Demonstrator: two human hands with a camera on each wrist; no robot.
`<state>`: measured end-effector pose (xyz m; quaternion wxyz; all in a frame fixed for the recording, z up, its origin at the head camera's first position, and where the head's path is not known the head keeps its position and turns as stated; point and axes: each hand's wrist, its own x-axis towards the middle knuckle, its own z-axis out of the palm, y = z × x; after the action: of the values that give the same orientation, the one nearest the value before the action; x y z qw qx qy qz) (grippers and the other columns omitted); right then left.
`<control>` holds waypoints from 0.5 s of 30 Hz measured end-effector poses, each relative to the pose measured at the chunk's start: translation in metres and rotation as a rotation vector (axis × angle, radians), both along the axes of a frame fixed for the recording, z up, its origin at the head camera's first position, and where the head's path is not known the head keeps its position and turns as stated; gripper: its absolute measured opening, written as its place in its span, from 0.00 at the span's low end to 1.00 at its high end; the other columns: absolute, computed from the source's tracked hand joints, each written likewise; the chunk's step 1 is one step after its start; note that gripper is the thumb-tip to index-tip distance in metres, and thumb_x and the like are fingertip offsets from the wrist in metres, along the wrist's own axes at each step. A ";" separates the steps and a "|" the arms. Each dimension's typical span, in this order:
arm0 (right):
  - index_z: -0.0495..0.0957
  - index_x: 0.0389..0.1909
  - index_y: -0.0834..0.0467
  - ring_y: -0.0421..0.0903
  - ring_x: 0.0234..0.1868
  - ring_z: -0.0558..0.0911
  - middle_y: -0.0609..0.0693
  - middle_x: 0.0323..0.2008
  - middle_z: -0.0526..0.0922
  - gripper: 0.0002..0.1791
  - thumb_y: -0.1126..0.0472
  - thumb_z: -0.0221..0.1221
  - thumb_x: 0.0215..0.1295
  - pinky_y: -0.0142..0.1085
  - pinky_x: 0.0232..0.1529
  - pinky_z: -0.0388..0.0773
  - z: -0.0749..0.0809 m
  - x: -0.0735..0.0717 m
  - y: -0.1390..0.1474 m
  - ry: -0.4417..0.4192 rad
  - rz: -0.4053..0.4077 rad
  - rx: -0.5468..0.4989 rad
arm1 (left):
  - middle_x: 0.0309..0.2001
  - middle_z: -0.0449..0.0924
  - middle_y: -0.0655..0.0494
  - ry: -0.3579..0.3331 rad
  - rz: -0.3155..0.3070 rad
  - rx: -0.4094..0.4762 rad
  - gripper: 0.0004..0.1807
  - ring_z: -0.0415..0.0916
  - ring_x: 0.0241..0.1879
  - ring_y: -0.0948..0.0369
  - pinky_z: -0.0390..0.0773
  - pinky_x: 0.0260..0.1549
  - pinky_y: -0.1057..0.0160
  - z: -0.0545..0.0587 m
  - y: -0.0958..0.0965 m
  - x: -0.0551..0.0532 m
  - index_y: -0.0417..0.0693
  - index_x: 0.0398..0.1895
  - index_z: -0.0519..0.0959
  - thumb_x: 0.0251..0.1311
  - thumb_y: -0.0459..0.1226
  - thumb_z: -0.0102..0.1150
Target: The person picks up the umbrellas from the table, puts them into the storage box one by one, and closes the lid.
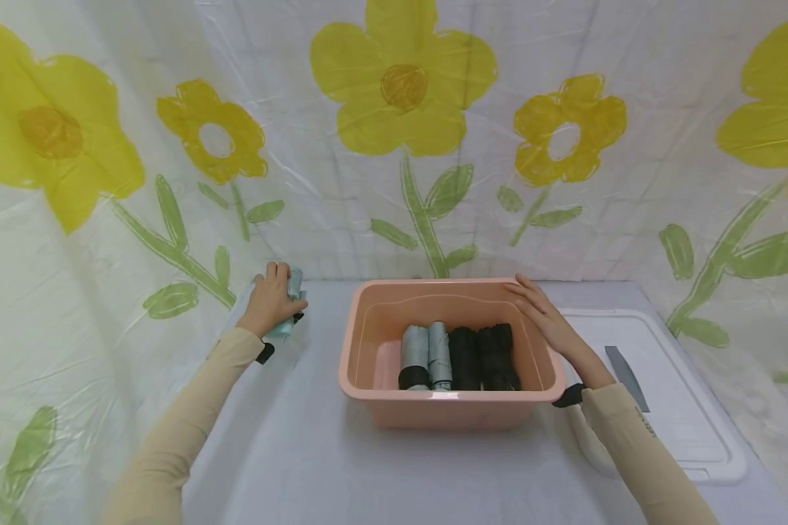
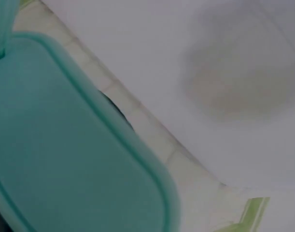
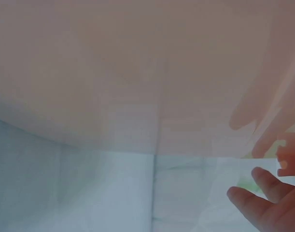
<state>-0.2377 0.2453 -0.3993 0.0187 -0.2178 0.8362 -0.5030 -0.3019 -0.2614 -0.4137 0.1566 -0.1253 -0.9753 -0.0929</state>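
At the left of the head view, my left hand [image 1: 268,300] grips a light teal folded umbrella [image 1: 294,283] above the table's far left part. A smooth, rounded teal surface of the umbrella [image 2: 84,145] fills the left side of the left wrist view. My right hand [image 1: 546,319] rests with extended fingers on the right rim of a pink plastic bin [image 1: 446,414]. Inside the bin, two grey-blue folded umbrellas [image 1: 438,354] lie beside two black ones [image 1: 480,357]. The right wrist view shows right-hand fingertips [image 3: 248,200] near the bin's wall [image 3: 137,72].
A white plastic lid [image 1: 683,430] with a grey strip lies at the right, partly behind my right forearm. The table [image 1: 282,452] has a white cover. A plastic curtain [image 1: 341,211] with yellow flowers hangs behind and at both sides.
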 end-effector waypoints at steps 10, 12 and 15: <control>0.56 0.66 0.71 0.65 0.70 0.35 0.67 0.71 0.37 0.23 0.67 0.39 0.73 0.66 0.61 0.36 0.003 0.002 -0.001 -0.002 -0.002 -0.002 | 0.38 0.54 0.42 -0.059 -0.017 0.047 0.27 0.55 0.30 0.48 0.57 0.29 0.55 0.028 0.029 0.008 0.38 0.39 0.57 0.45 0.43 0.60; 0.56 0.66 0.71 0.65 0.70 0.36 0.67 0.71 0.37 0.23 0.66 0.39 0.73 0.66 0.61 0.36 0.001 0.001 -0.001 -0.003 -0.002 -0.003 | 0.38 0.54 0.42 -0.074 -0.024 0.044 0.27 0.54 0.30 0.48 0.56 0.30 0.55 0.032 0.034 0.010 0.38 0.38 0.56 0.46 0.43 0.60; 0.57 0.66 0.69 0.64 0.71 0.36 0.65 0.71 0.38 0.23 0.65 0.40 0.73 0.66 0.61 0.37 -0.006 -0.004 0.002 -0.003 -0.003 -0.001 | 0.38 0.53 0.43 -0.092 -0.030 0.058 0.26 0.54 0.31 0.49 0.55 0.30 0.57 0.039 0.043 0.012 0.39 0.39 0.56 0.47 0.43 0.59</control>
<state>-0.2421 0.2469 -0.4050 0.0192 -0.2160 0.8362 -0.5038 -0.2902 -0.2185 -0.3743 0.1136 -0.1309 -0.9764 -0.1291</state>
